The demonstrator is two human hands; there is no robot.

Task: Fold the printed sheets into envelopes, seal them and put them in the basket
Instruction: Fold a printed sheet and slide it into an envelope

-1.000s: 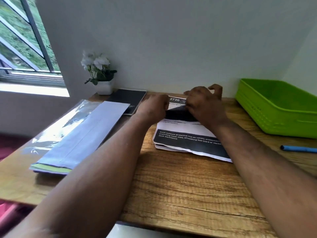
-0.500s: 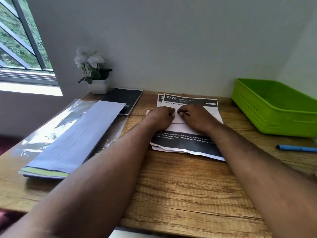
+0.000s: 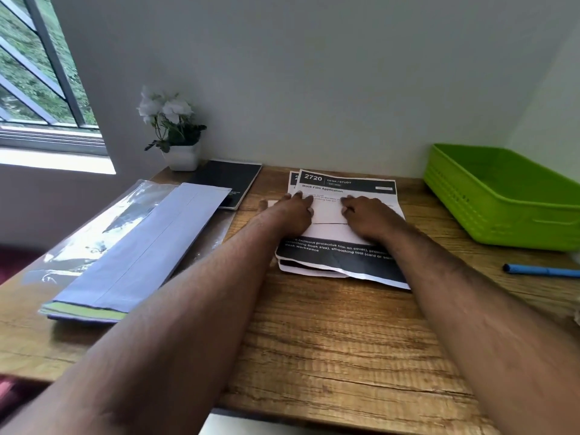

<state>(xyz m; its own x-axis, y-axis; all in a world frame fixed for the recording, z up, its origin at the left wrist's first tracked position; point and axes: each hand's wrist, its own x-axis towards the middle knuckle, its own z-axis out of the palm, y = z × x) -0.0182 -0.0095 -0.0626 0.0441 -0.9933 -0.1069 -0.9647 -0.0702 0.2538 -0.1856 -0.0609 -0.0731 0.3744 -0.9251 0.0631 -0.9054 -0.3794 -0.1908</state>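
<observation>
Printed sheets, flat and creased, under both hands' fingers on grained wood

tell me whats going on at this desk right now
A person is folding a printed sheet on the wooden desk, with the left hand and right hand pressing down on it. Nothing is in an envelope yet: the envelope stack lies untouched at left, and nothing shows in the green basket.
</observation>
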